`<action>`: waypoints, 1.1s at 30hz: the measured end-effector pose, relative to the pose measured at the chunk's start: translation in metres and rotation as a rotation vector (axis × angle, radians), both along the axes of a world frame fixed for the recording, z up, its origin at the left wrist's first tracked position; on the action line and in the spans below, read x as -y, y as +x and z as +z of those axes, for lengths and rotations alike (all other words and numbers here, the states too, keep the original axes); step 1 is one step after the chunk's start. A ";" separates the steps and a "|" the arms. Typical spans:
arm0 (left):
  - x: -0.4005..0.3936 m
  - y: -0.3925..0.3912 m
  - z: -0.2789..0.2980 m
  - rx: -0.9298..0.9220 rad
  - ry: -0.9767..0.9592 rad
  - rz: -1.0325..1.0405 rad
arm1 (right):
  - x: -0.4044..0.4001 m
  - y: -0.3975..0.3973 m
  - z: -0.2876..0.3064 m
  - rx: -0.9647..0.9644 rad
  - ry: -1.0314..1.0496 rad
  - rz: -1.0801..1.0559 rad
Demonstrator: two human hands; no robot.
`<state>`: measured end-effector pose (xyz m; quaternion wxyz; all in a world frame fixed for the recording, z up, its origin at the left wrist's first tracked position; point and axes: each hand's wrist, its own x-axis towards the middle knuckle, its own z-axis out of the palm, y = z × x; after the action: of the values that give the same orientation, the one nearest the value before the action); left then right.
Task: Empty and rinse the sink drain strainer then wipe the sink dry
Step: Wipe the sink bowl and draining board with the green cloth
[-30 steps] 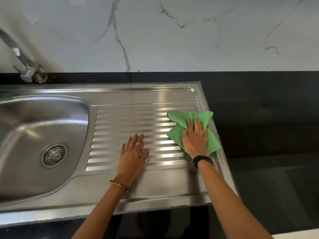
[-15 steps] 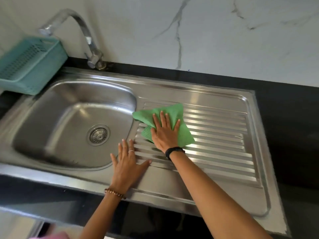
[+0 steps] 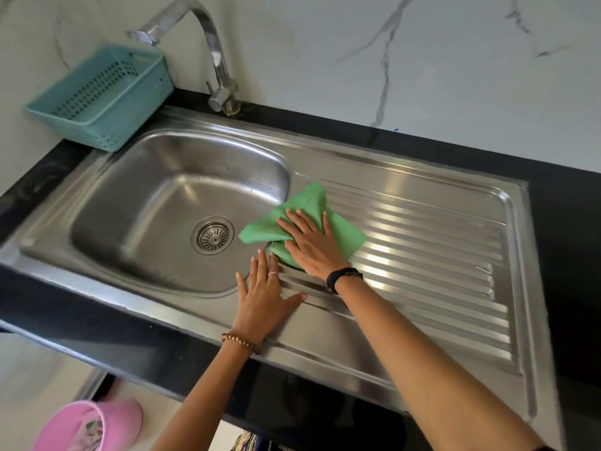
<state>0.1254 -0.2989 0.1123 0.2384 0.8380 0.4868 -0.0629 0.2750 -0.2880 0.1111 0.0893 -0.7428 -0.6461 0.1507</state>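
Note:
A steel sink (image 3: 136, 203) with a ribbed drainboard (image 3: 432, 252) is set in a black counter. The round drain strainer (image 3: 213, 237) sits in the basin floor. My right hand (image 3: 310, 244) presses flat, fingers straight, on a green cloth (image 3: 309, 203) at the drainboard's left end, where the cloth hangs over the basin's right rim. Just in front of it, my left hand (image 3: 265, 296) rests flat on the steel by the basin's front right corner, fingers spread.
A curved chrome tap (image 3: 211, 56) stands behind the basin. A teal perforated basket (image 3: 104, 96) sits at the sink's back left corner. On the floor at lower left stands a pink bin (image 3: 87, 424). A marble wall backs the counter.
My right hand has slid the green cloth leftwards along the drainboard, from its right end to the basin's edge. My view has swung left, and the left hand has stayed flat on the steel.

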 end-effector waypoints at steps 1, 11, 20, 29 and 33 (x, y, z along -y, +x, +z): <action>0.002 0.002 0.001 0.011 0.000 0.008 | 0.007 0.002 -0.001 -0.010 0.009 -0.006; 0.075 0.089 0.015 0.205 0.030 -0.278 | 0.117 0.071 -0.006 0.066 -0.009 -0.344; 0.112 0.122 0.001 0.053 -0.011 -0.598 | 0.207 0.129 0.000 0.066 -0.061 -0.678; 0.107 0.107 -0.002 0.095 -0.001 -0.582 | 0.221 0.094 -0.004 0.039 -0.051 -0.982; 0.083 0.085 0.004 0.100 0.028 -0.506 | 0.208 0.104 0.003 0.038 -0.066 -0.998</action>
<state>0.2100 -0.3815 0.1159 0.2273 0.9384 0.2499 -0.0723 0.3794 -0.4963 0.1138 0.1153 -0.9665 -0.2082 0.0962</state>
